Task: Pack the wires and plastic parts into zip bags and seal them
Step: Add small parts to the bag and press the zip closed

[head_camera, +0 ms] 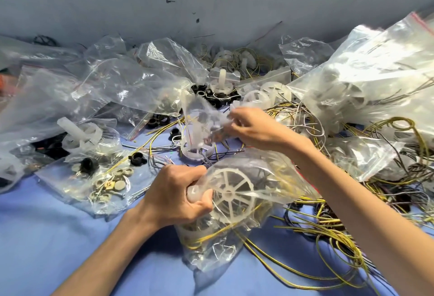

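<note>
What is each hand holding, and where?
The left hand grips the wheel bag by its bunched edge; the right hand pinches a smaller clear bag by its crumpled edge.

The only bare worktop (47, 237) is the near left corner, and a patch of blue also shows between the two forearms at the near edge. Farther left, a flat bag of rings (98, 182) lies across the way. The middle is filled by the bulging zip bag (258, 178) gripped by the left hand (173, 192) and, beyond it, the small bag (202, 117) pinched by the right hand (253, 128). On the right, tangled wires (340, 237) cover the cloth down to the near edge (some loops stand up off it). Behind, crumpled bags (82, 91) and a stuffed bag (375, 72) heap against the wall (211, 1).
</note>
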The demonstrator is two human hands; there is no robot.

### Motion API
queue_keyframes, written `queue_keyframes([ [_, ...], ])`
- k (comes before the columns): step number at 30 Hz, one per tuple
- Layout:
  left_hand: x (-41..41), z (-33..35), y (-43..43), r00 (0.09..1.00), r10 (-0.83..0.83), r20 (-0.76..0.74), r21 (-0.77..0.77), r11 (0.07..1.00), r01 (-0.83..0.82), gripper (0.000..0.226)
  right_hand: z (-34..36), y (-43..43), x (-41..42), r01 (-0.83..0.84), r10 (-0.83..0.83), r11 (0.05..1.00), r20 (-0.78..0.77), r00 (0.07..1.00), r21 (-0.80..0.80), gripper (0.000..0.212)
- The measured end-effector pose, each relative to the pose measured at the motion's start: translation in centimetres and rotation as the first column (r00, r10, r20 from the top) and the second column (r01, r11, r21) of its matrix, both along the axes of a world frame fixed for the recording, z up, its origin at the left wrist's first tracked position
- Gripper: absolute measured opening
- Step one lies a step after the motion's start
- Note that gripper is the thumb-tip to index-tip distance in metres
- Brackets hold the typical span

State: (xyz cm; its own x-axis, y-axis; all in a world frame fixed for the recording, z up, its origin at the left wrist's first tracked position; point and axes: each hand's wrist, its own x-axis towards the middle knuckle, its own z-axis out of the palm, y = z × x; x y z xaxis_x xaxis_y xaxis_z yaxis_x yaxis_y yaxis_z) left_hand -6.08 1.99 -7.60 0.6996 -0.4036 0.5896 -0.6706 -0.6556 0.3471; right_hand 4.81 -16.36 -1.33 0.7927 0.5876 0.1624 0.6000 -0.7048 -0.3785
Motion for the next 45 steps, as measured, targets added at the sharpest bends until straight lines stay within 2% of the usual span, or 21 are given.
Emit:
queue_keyframes([
  [2,-0.1,0.0,-0.1,1.0,0.007,0.011,0.01,1.0,-0.007,0.025,2.4,-0.4,-0.3,0.052,-0.038,0.98,-0.075,0.996,0.191,0.025],
  [4,0.0,0.1,-0.1,1.0,0.024,-0.013,-0.001,1.0,-0.024,0.027,4.7,-1.0,-0.9,0.095,-0.021,0.909,-0.182,0.983,0.406,0.016],
  [6,-0.1,0.3,-0.2,0.99,0.017,-0.136,-0.063,0.998,-0.026,0.029,6.2,-1.4,-1.6,0.134,0.001,0.836,-0.246,0.969,0.532,0.019],
  [7,-0.2,0.6,-0.4,0.972,-0.036,-0.233,-0.165,0.986,-0.003,0.028,6.6,-1.6,-2.1,0.144,0.019,0.808,-0.271,0.963,0.571,0.021],
  [8,-0.3,1.2,-0.6,0.941,-0.112,-0.32,-0.316,0.949,0.006,0.03,6.8,-1.7,-2.5,0.145,0.045,0.787,-0.29,0.956,0.599,0.024],
  [10,0.5,3.0,-1.1,0.887,-0.228,-0.402,-0.579,0.814,-0.053,0.041,6.8,-1.7,-3.0,0.114,0.116,0.773,-0.315,0.942,0.624,0.031],
  [13,3.2,6.1,-2.4,0.833,-0.303,-0.463,-0.745,0.642,-0.18,0.052,6.5,-1.4,-2.9,0.038,0.169,0.853,-0.345,0.923,0.521,0.038],
  [14,3.9,6.9,-2.9,0.84,-0.285,-0.462,-0.74,0.647,-0.187,0.054,6.4,-1.3,-2.9,0.018,0.185,0.876,-0.369,0.911,0.482,0.038],
  [16,4.5,8.0,-3.8,0.871,-0.19,-0.453,-0.629,0.76,-0.162,0.052,6.5,-1.4,-2.6,-0.026,0.211,0.909,-0.406,0.889,0.416,0.036],
  [18,5.0,8.4,-4.2,0.85,-0.219,-0.479,-0.587,0.8,-0.125,0.041,7.0,-1.9,-2.2,-0.065,0.223,0.932,-0.425,0.877,0.356,0.032],
  [20,5.6,8.9,-4.3,0.807,-0.308,-0.504,-0.623,0.776,-0.094,0.03,7.7,-2.8,-1.9,-0.075,0.225,0.937,-0.425,0.877,0.341,0.031],
  [24,6.2,10.0,-4.4,0.808,-0.382,-0.449,-0.723,0.687,-0.076,0.017,8.5,-3.9,-2.1,-0.024,0.23,0.866,-0.355,0.906,0.499,0.038],
  [27,6.1,10.2,-4.2,0.768,-0.43,-0.475,-0.702,0.712,-0.035,0.027,8.6,-3.0,-2.7,-0.029,0.235,0.805,-0.273,0.933,0.593,0.013],
  [29,6.0,10.3,-4.0,0.711,-0.484,-0.511,-0.696,0.718,-0.012,0.03,8.7,-2.0,-3.0,-0.023,0.213,0.779,-0.23,0.95,0.626,0.012],
  [31,5.8,10.4,-3.8,0.7,-0.507,-0.503,-0.7,0.714,0.015,0.03,8.7,-1.0,-3.2,0.004,0.159,0.768,-0.196,0.968,0.64,0.014],
  [36,5.4,10.7,-3.1,0.741,-0.434,-0.513,-0.661,0.75,-0.018,0.018,8.1,0.3,-2.7,0.085,-0.033,0.852,-0.11,0.993,0.516,0.027],
  [40,5.4,10.3,-3.4,0.745,-0.302,-0.594,-0.56,0.821,-0.113,0.01,7.0,0.0,-2.3,0.144,-0.153,0.942,0.004,0.988,0.302,0.039],
  [42,5.6,10.2,-3.8,0.756,-0.227,-0.614,-0.518,0.839,-0.169,0.017,6.7,-0.4,-2.3,0.164,-0.161,0.954,-0.031,0.986,0.251,0.048],
  [44,5.7,10.1,-4.1,0.76,-0.159,-0.63,-0.487,0.843,-0.227,0.029,6.6,-0.9,-2.0,0.159,-0.139,0.956,-0.094,0.986,0.246,0.043],
  [45,5.7,10.1,-4.3,0.769,-0.127,-0.626,-0.481,0.84,-0.252,0.027,6.6,-1.2,-2.0,0.151,-0.124,0.958,-0.12,0.985,0.244,0.037],
])
